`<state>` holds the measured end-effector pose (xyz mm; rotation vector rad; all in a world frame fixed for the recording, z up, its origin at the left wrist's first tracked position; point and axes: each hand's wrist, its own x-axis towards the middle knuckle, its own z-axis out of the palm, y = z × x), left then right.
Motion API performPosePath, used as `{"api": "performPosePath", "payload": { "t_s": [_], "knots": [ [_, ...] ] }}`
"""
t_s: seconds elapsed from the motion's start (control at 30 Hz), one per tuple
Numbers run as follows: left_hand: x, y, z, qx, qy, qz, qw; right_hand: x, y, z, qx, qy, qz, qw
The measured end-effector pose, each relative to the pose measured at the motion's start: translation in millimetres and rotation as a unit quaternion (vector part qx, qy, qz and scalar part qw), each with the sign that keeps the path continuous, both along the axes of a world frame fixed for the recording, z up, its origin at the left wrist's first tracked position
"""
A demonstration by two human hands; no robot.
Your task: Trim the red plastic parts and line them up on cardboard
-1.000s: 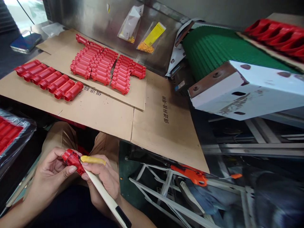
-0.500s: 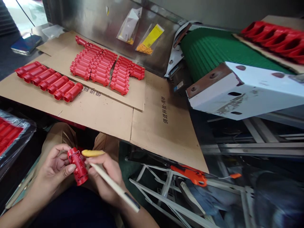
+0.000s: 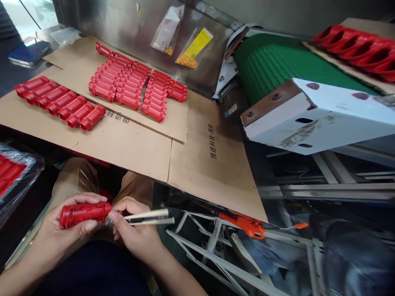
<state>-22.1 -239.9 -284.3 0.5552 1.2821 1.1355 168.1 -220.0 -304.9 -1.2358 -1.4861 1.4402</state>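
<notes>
From my seat, my left hand is closed around a red ribbed plastic sleeve above the lap. Fingers along the top and thumb beneath probably steady it while leaving its slotted side exposed. My right hand pinches a slim, pale-handled tool between thumb and fingers, near the tip, a grip that should favour fine control. The tip is just beside the sleeve's right end; I cannot tell whether they touch. The handle's outline looks doubled, so I can't settle its exact shape.

Beyond the knees, brown cardboard covers the bench, perhaps to protect the parts. A slanted row of seven sleeves lies side by side at its left, apart from the denser block of sleeves behind; the separation looks deliberate. More red parts lie in a plastic-lined container at left, within easy reach. Farther off, two clear bags with yellow-orange contents lie on the metal surface, left of the green ribbed belt.
</notes>
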Motion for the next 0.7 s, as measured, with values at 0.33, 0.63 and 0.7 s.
{"api": "performPosePath", "payload": {
  "t_s": [0.33, 0.63, 0.7],
  "knots": [
    [1.3, 1.3, -1.2, -0.036, -0.023, -0.013, 0.999, 3.7, -1.2, 4.2, 0.346, 0.039, 0.011, 0.937],
    [1.9, 0.1, 0.9, -0.039, -0.021, -0.010, 0.999, 1.0, -1.5, 1.5, 0.334, 0.048, 0.012, 0.941],
    [2.0, -0.4, 0.2, -0.040, -0.027, -0.008, 0.999, 0.6, -2.7, 2.7, 0.325, 0.049, 0.001, 0.944]
  ]
}}
